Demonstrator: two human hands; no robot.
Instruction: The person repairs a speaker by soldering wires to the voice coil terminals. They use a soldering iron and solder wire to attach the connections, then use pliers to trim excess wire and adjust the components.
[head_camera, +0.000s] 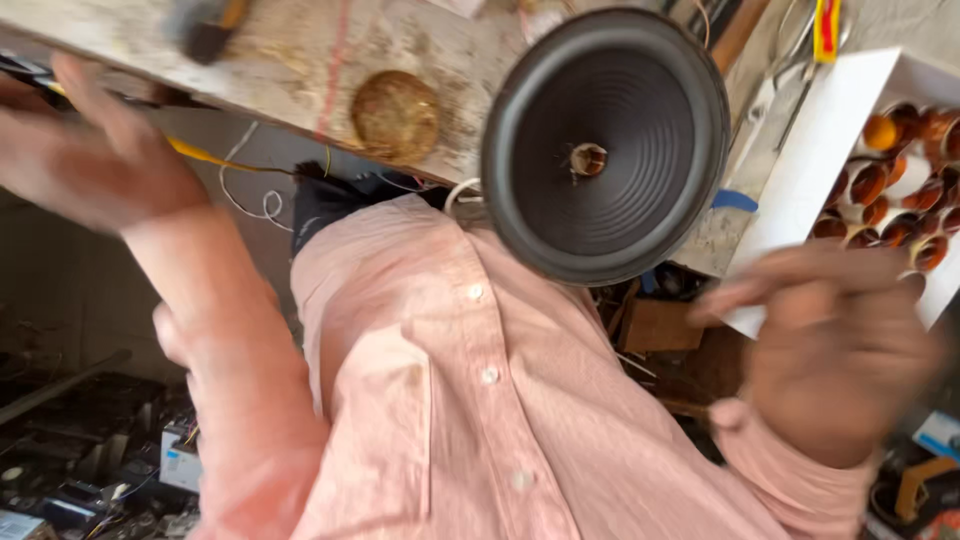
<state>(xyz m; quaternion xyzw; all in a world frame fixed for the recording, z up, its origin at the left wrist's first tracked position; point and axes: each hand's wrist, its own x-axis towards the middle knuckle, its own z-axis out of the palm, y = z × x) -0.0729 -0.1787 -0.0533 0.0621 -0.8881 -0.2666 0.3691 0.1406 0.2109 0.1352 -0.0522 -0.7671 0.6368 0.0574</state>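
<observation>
We see our pink buttoned shirt (470, 400) filling the lower middle of the view, sleeves running out to both sides; above it a worn, stained wooden board (300, 60) slants across the top, with a round brownish lump (395, 115) lying on it; a dark speaker cone (605, 145) sits just beside the board's edge and against the top of the shirt, its ribbed black face turned toward us and a small open ring showing at its centre; neither of our hands touches it.

At the right stands a white box (810, 170) holding rows of small orange-brown rings (885, 195); our right hand (835, 350) is blurred in front of that box's lower corner, fingers curled loosely and one finger stretched toward the left, and we cannot tell whether it pinches anything; it is near the speaker cone but apart from it.

Our left hand (85, 150) is raised at the upper left, also blurred, palm spread and fingers released, holding nothing; it is well apart from the speaker cone.

Thin white and yellow wires (245, 190) hang below the board; dark clutter and small boxes (180, 460) lie on the floor at the lower left.
</observation>
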